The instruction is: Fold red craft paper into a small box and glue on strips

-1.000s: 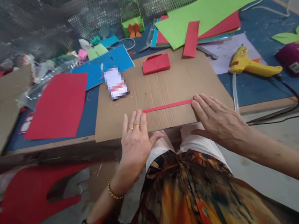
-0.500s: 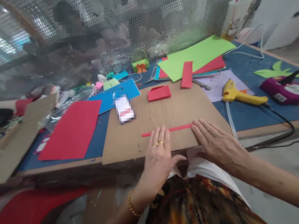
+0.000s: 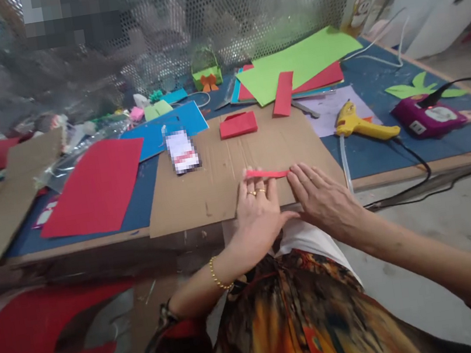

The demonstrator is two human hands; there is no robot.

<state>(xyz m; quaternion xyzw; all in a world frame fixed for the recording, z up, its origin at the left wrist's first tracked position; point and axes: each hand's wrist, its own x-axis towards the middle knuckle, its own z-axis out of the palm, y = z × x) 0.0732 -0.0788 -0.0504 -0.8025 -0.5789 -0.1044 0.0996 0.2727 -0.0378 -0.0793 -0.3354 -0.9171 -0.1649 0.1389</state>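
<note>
Red strip [image 3: 267,173] has swung aslant against the left hand [image 3: 260,211].

A blue-topped table [image 3: 374,156] with a wooden edge carries a brown cardboard sheet [image 3: 219,185] at front centre. Left of it lie a red paper sheet [image 3: 96,188] and a blue sheet [image 3: 191,118]; right, a lilac sheet [image 3: 352,99] and a purple extension socket [image 3: 425,115]. Behind stand stacked coloured papers [image 3: 299,67] and a green paper basket [image 3: 215,74]. The far-left clutter [image 3: 97,126] is too blurred to itemise.
</note>
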